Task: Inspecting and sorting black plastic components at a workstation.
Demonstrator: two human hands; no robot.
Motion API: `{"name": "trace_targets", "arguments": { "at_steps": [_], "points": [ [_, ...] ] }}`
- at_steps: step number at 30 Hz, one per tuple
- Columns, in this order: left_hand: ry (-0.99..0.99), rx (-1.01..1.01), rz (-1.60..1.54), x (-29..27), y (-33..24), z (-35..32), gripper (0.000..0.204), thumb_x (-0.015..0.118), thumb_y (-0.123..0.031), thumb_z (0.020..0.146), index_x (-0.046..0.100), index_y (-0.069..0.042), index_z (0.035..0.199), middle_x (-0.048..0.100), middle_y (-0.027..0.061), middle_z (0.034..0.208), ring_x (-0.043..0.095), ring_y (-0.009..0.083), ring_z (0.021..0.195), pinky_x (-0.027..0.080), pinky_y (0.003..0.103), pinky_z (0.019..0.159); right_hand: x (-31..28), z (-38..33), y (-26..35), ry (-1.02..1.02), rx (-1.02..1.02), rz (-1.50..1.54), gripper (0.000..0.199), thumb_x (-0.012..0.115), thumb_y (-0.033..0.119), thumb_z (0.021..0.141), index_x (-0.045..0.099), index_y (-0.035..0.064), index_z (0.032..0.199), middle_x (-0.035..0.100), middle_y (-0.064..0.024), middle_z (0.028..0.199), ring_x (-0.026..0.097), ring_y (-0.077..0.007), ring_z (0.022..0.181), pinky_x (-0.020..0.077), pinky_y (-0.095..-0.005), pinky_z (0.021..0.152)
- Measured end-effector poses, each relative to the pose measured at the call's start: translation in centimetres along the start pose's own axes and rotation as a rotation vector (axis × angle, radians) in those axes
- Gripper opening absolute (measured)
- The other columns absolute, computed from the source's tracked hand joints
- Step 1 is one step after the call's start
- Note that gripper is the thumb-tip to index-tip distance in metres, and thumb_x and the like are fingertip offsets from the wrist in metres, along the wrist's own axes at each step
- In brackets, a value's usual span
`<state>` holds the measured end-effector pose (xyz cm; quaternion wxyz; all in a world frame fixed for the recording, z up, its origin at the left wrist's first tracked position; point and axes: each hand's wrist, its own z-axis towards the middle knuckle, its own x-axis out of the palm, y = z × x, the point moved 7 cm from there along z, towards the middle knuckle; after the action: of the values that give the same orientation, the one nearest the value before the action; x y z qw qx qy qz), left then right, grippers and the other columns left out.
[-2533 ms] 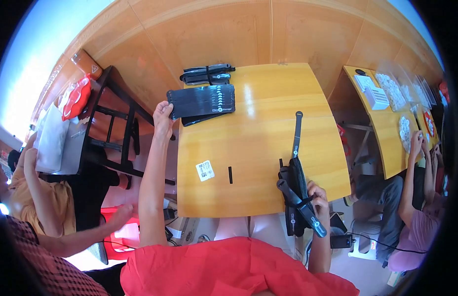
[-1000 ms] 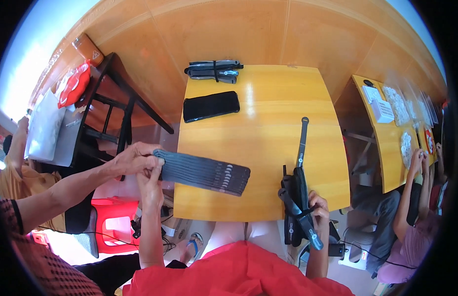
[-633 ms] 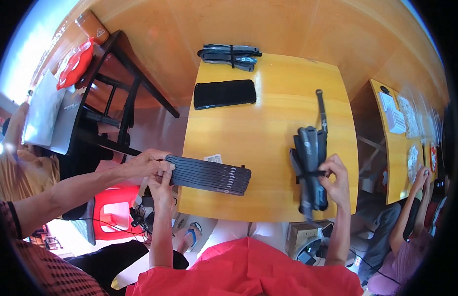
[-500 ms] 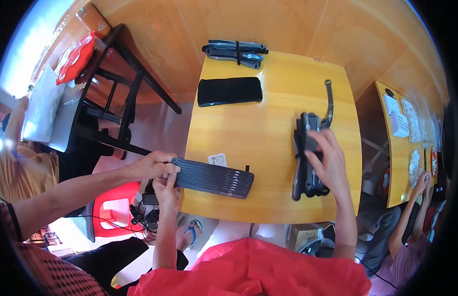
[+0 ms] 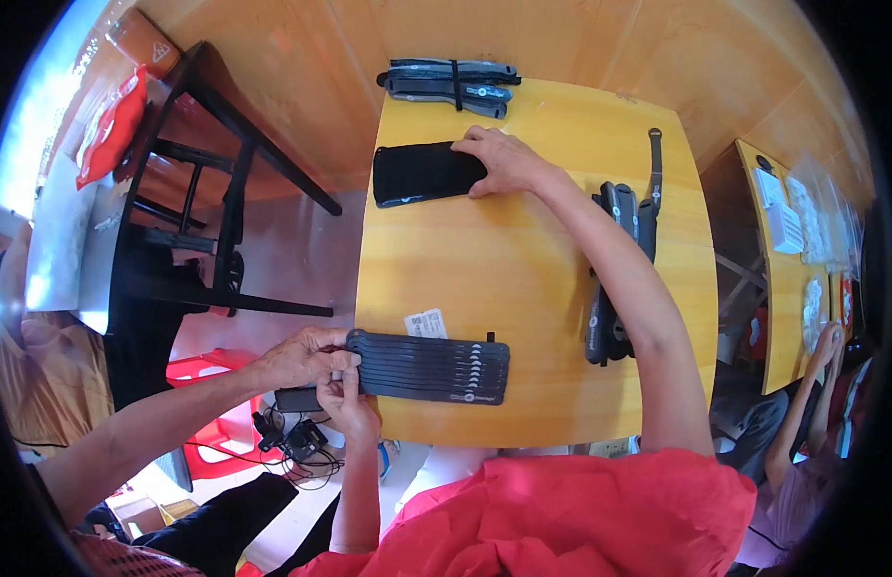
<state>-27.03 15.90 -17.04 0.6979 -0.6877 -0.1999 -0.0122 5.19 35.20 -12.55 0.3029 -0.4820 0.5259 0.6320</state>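
Observation:
My left hand (image 5: 352,409) is closed at the left end of a fanned row of dark grey straps (image 5: 432,367) at the table's near left edge. A co-worker's hand (image 5: 307,358) grips that same end, touching my fingers. My right hand (image 5: 504,162) reaches across the table, its thumb and fingers closed around the right end of a flat black rectangular bundle (image 5: 417,175). Under my right forearm lies a thick bundle of grey straps (image 5: 605,317), partly hidden. A single loose grey strap (image 5: 656,159) lies beside it.
Another tied strap bundle (image 5: 451,85) lies at the far edge of the yellow table (image 5: 513,288). A small white label (image 5: 426,323) sits by the fanned straps. A black-framed stand (image 5: 244,173) is at the left. At right, a co-worker's hands (image 5: 829,341) work over a second table (image 5: 782,317).
My right hand has left the thick strap bundle, moved far and left, and closed on the black bundle. My left hand stays at the fanned straps. The view has shifted slightly.

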Motion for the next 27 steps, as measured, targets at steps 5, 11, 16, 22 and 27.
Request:
{"name": "trace_targets", "arguments": {
  "at_steps": [5,11,16,22,27],
  "points": [
    [0.036,-0.010,0.009,1.2,-0.6,-0.1,0.016,0.053,-0.002,0.085,0.050,-0.002,0.101,0.058,0.0053,0.095,0.056,0.0096,0.084,0.045,0.022,0.073,-0.1,0.5,-0.5,-0.042,-0.046,0.016,0.045,0.059,0.024,0.074,0.054,0.0057,0.115,0.055,-0.0140,0.111,0.050,-0.0298,0.107,0.0394,-0.0381,0.093],
    [0.106,0.064,0.061,0.3,0.0,0.1,0.017,0.052,0.000,0.085,0.050,0.000,0.101,0.058,0.0060,0.092,0.055,0.0083,0.079,0.045,0.021,0.071,-3.0,0.7,-1.3,-0.238,-0.051,-0.038,0.024,0.050,0.018,0.082,0.060,0.0069,0.100,0.061,-0.0187,0.089,0.057,-0.0346,0.087,0.0469,-0.0425,0.075],
    [0.048,0.002,0.066,1.0,-0.6,-0.2,0.014,0.052,-0.003,0.086,0.054,0.003,0.098,0.060,0.0061,0.088,0.057,0.0088,0.077,0.045,0.020,0.071,-7.7,-1.2,-2.2,-0.742,-0.064,0.143,0.018,0.052,0.015,0.085,0.062,0.0080,0.097,0.062,-0.0154,0.088,0.059,-0.0331,0.081,0.0477,-0.0384,0.069],
    [0.049,-0.006,0.069,0.0,0.3,0.0,0.016,0.054,-0.004,0.085,0.054,0.004,0.099,0.061,0.0065,0.090,0.057,0.0087,0.077,0.046,0.020,0.070,-8.4,-3.1,-4.8,-0.440,0.007,0.784,0.025,0.053,0.016,0.088,0.059,-0.0002,0.106,0.062,-0.0017,0.084,0.054,-0.0067,0.076,0.0439,-0.0215,0.070],
    [0.056,-0.019,0.036,0.1,-0.1,-0.3,0.017,0.055,-0.005,0.085,0.055,0.004,0.100,0.061,0.0061,0.090,0.057,0.0083,0.078,0.045,0.020,0.071,-1.8,-6.4,-2.7,0.141,0.019,0.800,0.028,0.059,0.016,0.084,0.059,-0.0028,0.106,0.063,-0.0038,0.096,0.056,-0.0080,0.088,0.0440,-0.0219,0.079]
  ]
}}
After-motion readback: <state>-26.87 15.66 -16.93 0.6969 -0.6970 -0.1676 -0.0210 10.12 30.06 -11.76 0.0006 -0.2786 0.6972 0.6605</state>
